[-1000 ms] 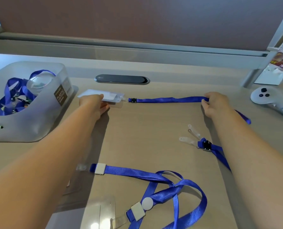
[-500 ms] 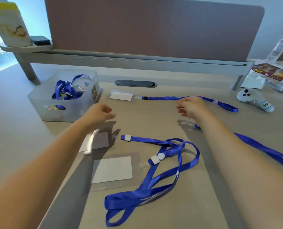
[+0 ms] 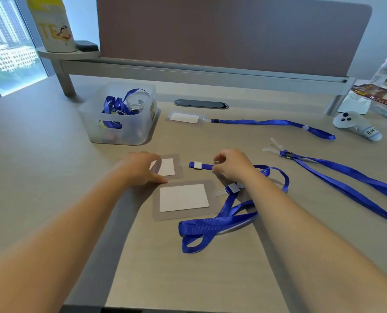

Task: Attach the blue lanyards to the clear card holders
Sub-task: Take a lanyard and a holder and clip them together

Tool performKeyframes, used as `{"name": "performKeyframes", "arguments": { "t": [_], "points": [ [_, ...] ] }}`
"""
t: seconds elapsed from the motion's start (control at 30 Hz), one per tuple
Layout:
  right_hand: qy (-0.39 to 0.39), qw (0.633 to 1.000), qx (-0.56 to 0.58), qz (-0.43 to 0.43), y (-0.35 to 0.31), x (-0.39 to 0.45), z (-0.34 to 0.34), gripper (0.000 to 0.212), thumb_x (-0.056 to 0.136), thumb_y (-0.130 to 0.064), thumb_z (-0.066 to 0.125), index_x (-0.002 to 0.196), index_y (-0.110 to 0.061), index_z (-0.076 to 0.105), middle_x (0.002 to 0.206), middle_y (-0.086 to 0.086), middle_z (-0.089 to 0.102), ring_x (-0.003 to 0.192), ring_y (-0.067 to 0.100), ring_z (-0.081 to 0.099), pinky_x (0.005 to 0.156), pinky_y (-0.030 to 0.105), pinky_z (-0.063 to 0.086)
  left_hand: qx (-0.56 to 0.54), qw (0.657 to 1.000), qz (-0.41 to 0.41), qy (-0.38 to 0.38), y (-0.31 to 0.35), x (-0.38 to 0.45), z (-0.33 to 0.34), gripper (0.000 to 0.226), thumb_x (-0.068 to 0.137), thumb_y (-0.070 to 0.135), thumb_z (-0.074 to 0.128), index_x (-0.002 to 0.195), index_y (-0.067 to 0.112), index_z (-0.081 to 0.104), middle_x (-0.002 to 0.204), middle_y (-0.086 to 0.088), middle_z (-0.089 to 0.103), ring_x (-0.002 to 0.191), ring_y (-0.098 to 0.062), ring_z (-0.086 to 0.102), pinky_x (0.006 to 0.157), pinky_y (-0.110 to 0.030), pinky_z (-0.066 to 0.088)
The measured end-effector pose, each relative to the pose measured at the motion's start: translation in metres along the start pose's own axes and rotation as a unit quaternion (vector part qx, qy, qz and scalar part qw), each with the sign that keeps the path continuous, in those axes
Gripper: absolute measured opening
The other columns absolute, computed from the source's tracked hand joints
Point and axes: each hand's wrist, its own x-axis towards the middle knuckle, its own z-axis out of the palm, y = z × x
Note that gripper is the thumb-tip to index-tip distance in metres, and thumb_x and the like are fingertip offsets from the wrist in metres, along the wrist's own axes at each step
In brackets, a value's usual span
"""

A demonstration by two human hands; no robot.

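Note:
My left hand [image 3: 140, 169] rests on a small clear card holder [image 3: 169, 167] with a white card inside. My right hand [image 3: 233, 166] pinches the blue lanyard [image 3: 205, 166] just right of its white clip, whose end points at that holder. A larger clear card holder [image 3: 183, 198] lies closer to me, joined to a looped blue lanyard [image 3: 219, 222]. Farther back a third holder [image 3: 184, 117] lies with a straight blue lanyard [image 3: 271, 123] attached to it. One more blue lanyard [image 3: 346, 175] with a clear strap end lies at the right.
A translucent bin [image 3: 120, 118] with more lanyards stands at the back left. A white controller [image 3: 355, 126] and packets sit at the back right. A dark cable slot [image 3: 200, 103] and the desk divider [image 3: 210, 71] run behind.
Both hands left the far holder and lanyard and came nearer. The left now lies on the small holder; the right has taken hold of the lanyard by its white clip.

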Motion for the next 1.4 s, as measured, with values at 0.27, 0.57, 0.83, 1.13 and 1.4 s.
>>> {"name": "performKeyframes", "arguments": {
  "t": [0.27, 0.57, 0.83, 1.13, 1.4],
  "points": [
    [-0.006, 0.999, -0.046, -0.008, -0.003, 0.001, 0.001, 0.030, 0.089, -0.016, 0.055, 0.119, -0.009, 0.058, 0.123, 0.011, 0.060, 0.110, 0.025, 0.056, 0.095, 0.035, 0.048, 0.213, 0.971, 0.104, 0.036, 0.010, -0.005, -0.009, 0.040, 0.094, 0.037, 0.033, 0.108, 0.009, 0.058, 0.105, -0.010, 0.067, 0.091, -0.024, 0.063, 0.082, -0.031, 0.051],
    [-0.036, 0.994, 0.081, -0.059, -0.024, -0.005, -0.001, 0.045, 0.086, -0.019, 0.061, 0.129, -0.008, 0.050, 0.128, 0.009, 0.056, 0.103, 0.017, 0.052, 0.088, 0.029, 0.043, 0.112, 0.978, 0.090, 0.148, 0.022, -0.006, -0.037, 0.031, 0.096, 0.019, 0.035, 0.125, 0.016, 0.045, 0.115, -0.012, 0.064, 0.091, -0.026, 0.063, 0.077, -0.034, 0.053],
    [0.029, 0.973, 0.205, -0.100, -0.040, -0.012, -0.014, 0.026, 0.093, -0.013, 0.049, 0.109, 0.004, 0.060, 0.083, 0.006, 0.065, 0.064, 0.013, 0.054, 0.066, 0.029, 0.049, -0.046, 0.987, 0.084, 0.131, 0.027, -0.017, -0.066, 0.028, 0.096, 0.017, 0.038, 0.115, 0.007, 0.055, 0.118, -0.015, 0.060, 0.091, -0.022, 0.052, 0.091, -0.034, 0.045],
    [-0.001, 0.946, 0.319, -0.060, -0.051, -0.027, -0.044, 0.024, 0.092, -0.017, 0.049, 0.071, -0.010, 0.059, 0.061, 0.001, 0.045, 0.051, 0.010, 0.032, 0.049, 0.020, 0.027, -0.045, 0.962, 0.098, 0.251, 0.028, -0.026, -0.062, 0.031, 0.095, 0.018, 0.040, 0.118, 0.009, 0.059, 0.117, -0.013, 0.064, 0.104, -0.027, 0.058, 0.090, -0.033, 0.046],
    [0.001, 0.920, 0.387, -0.059, -0.060, -0.033, -0.048, 0.025, 0.092, -0.006, 0.048, 0.069, -0.010, 0.056, 0.064, 0.003, 0.055, 0.049, 0.009, 0.035, 0.039, 0.013, 0.030, -0.074, 0.979, 0.116, 0.151, 0.043, -0.036, -0.053, 0.040, 0.088, 0.024, 0.054, 0.127, 0.016, 0.050, 0.131, -0.007, 0.056, 0.118, -0.022, 0.052, 0.099, -0.037, 0.043]
  ]
}}
